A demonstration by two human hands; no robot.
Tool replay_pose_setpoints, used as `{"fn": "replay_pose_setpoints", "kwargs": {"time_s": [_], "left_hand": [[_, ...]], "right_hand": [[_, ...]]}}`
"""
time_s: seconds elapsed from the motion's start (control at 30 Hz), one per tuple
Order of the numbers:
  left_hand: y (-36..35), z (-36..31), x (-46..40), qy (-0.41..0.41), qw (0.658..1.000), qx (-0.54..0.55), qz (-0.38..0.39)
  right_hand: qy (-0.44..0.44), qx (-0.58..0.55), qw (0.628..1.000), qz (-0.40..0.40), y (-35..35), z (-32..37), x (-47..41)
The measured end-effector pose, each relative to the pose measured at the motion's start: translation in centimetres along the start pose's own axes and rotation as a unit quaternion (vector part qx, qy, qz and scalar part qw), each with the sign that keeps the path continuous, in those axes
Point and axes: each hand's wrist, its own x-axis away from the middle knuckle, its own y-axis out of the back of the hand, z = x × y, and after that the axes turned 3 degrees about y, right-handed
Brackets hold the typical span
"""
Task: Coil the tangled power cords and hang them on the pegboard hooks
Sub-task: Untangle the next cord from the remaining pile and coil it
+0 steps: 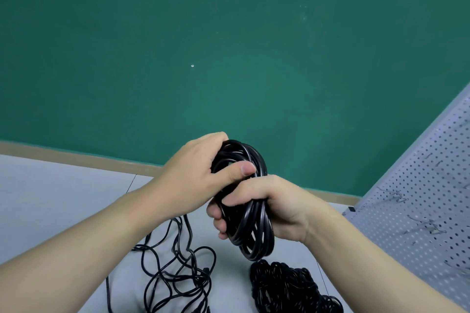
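A green wall fills twelve o'clock; the pegboard (419, 198) leans at three o'clock, nearer the right hand (274, 208), its hooks (391, 195) well apart from the coil; the pale surface (50, 198) carries a loose tangle (178, 269) at seven o'clock and a dense bundle (287, 287) at five; the coiled cord (250, 226) stands long axis near upright, clenched low in the right hand; the left hand (195, 173) grips its top, thumb pressing across.

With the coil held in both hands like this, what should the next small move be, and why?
Probably carry the black coil right to a hook on the pegboard: left hand and right hand grip finished-looking loops, while tangled cords wait on the table.
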Motion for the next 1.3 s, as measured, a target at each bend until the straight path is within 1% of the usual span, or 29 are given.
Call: {"fn": "replay_pose_setpoints", "kwargs": {"time_s": [0.1,0.2,0.23,0.27,0.3,0.37,0.4,0.43,0.5,0.53,0.6,0.67,0.77,0.83,0.87,0.9,0.97,1.0,1.03,1.07,1.1,1.17,1.3], "left_hand": [[0.1,-0.6,0.1,0.0,0.999,0.036,0.033],[0.5,-1.4,0.1,0.021,0.986,0.151,0.065],[0.6,-1.7,0.1,0.034,0.979,0.19,0.065],[0.6,-1.8,-0.1,0.046,0.976,0.206,0.057],[0.5,-2.1,-0.2,0.067,0.971,0.222,0.051],[-0.4,-1.9,-0.6,0.121,0.95,0.282,0.059],[-1.0,-1.7,-0.5,0.138,0.942,0.298,0.074],[-1.6,-1.3,-0.4,0.144,0.943,0.288,0.084],[-2.6,-0.6,-0.1,0.147,0.957,0.231,0.092],[-2.7,-0.4,0.0,0.154,0.961,0.21,0.091],[-2.2,-0.5,-0.1,0.183,0.957,0.203,0.092],[-1.7,-1.2,-0.1,0.211,0.941,0.237,0.121],[-1.5,-2.5,0.5,0.242,0.907,0.299,0.173],[-2.0,-2.9,0.9,0.256,0.89,0.331,0.18],[-2.1,-3.1,0.8,0.261,0.894,0.321,0.173],[-2.3,-3.0,0.8,0.258,0.91,0.28,0.162],[-2.5,-2.8,0.6,0.229,0.957,0.122,0.134],[-2.7,-2.8,0.6,0.214,0.968,0.053,0.123],[-2.9,-2.7,0.7,0.203,0.972,0.013,0.116],[-3.1,-2.5,0.9,0.193,0.975,-0.004,0.114],[-3.4,-2.4,1.1,0.186,0.975,-0.005,0.117],[-3.6,-2.3,1.2,0.175,0.976,0.036,0.121],[-2.9,-2.9,0.5,0.161,0.969,0.15,0.111]], "right_hand": [[0.057,0.035,0.998,-0.009,-0.4,-0.5,-0.1],[0.093,0.039,0.995,0.005,-1.0,-0.8,-0.4],[0.096,0.021,0.995,0.011,-1.0,-0.7,-0.5],[0.103,-0.01,0.994,0.022,-1.0,-0.6,-0.5],[0.119,-0.052,0.991,0.036,-0.8,-0.3,-0.5],[0.175,-0.145,0.973,0.05,-0.3,0.6,-0.4],[0.202,-0.191,0.96,0.043,0.1,1.2,-0.3],[0.22,-0.236,0.946,0.022,0.4,1.8,-0.1],[0.233,-0.3,0.924,-0.05,1.3,2.8,0.4],[0.233,-0.304,0.919,-0.088,1.7,3.0,0.6],[0.228,-0.251,0.928,-0.154,2.4,3.0,0.8],[0.224,-0.172,0.938,-0.199,2.6,2.5,0.7],[0.224,-0.093,0.945,-0.22,2.0,1.6,0.1],[0.217,-0.033,0.947,-0.235,1.3,1.2,-0.4],[0.209,-0.016,0.946,-0.249,1.1,1.0,-0.6],[0.196,-0.016,0.945,-0.262,0.9,0.8,-0.7],[0.168,-0.046,0.947,-0.269,0.7,0.5,-0.9],[0.156,-0.057,0.948,-0.273,0.7,0.3,-1.1],[0.144,-0.055,0.948,-0.278,0.7,0.2,-1.2],[0.138,-0.049,0.949,-0.28,0.6,0.0,-1.3],[0.138,-0.05,0.949,-0.28,0.6,-0.1,-1.5],[0.16,-0.071,0.945,-0.277,0.5,0.0,-1.3],[0.278,-0.102,0.906,-0.303,0.0,2.0,-0.4]]}}
